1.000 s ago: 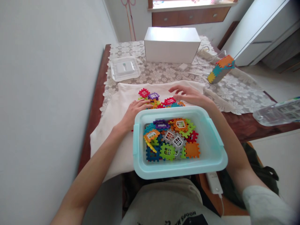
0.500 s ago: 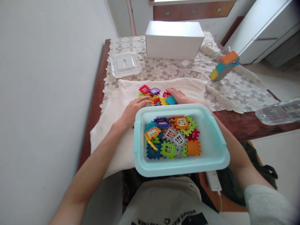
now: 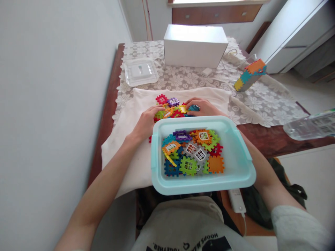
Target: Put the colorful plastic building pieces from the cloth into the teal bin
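A pile of coloured interlocking plastic tiles (image 3: 171,108) lies on a cream cloth (image 3: 131,139) just behind a light blue plastic tub (image 3: 235,164). My left hand (image 3: 146,122) cups the left side of that pile, fingers curled onto the tiles. From the right, my right hand (image 3: 201,107) closes its fingers against the same pile. Between the two hands the tiles are squeezed into a heap. Inside the tub lie several more tiles (image 3: 193,153) in orange, green, grey, blue and purple. The tub rests at the table's near edge over my lap.
A white box (image 3: 195,45) stands at the back of the lace-covered table (image 3: 261,104). A clear lid (image 3: 140,71) lies back left, a built block of tiles (image 3: 250,75) back right. A plastic bottle (image 3: 311,125) lies at the right edge. A wall runs along the left.
My right hand dropped from above the cloth onto the tiles and pushed them left; both hands have drawn together, bunching the loose tiles into a tighter heap.
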The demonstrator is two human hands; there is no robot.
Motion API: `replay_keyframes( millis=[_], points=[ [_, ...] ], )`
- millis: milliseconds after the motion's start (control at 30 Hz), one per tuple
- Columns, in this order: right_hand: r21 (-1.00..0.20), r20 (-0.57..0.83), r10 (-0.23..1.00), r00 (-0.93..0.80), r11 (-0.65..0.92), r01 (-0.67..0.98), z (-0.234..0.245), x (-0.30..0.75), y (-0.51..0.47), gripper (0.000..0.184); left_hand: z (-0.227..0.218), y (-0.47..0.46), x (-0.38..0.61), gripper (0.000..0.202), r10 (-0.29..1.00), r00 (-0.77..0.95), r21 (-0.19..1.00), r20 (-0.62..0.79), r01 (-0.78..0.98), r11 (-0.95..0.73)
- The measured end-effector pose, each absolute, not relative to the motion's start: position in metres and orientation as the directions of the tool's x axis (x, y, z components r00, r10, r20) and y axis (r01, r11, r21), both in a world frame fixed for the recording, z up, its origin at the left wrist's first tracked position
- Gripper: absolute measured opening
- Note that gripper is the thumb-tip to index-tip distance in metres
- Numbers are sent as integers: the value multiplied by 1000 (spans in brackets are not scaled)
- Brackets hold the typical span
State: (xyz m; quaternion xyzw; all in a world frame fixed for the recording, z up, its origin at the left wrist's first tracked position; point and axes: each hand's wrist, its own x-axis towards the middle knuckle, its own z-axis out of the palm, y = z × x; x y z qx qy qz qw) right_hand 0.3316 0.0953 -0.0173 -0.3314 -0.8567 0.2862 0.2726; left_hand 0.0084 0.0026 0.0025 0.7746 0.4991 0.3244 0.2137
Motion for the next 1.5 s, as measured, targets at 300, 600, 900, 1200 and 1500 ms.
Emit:
replay_keyframes(
  millis=[300, 600, 900, 1200, 1500],
  points=[
    [-760, 253, 801, -543, 512, 401, -23, 331, 94, 48, -4, 3, 8, 51, 944, 182, 743, 276, 583, -330],
    [-636, 380, 766, -518, 623, 455, -44, 316, 98, 29, -9, 6, 8, 35, 909, 253, 674, 331, 610, -416],
    [-673, 387, 774, -502, 609, 420, -37, 318, 95, 25, -7, 8, 6, 26, 915, 226, 659, 335, 638, -399],
    [-834, 383, 854, -352, 483, 267, -30, 321, 96, 30, -3, 6, 13, 11, 900, 61, 725, 432, 570, -387],
    [-661, 360, 777, -516, 603, 447, -41, 324, 99, 45, -7, 6, 13, 23, 926, -57, 805, 373, 516, -293]
  ],
)
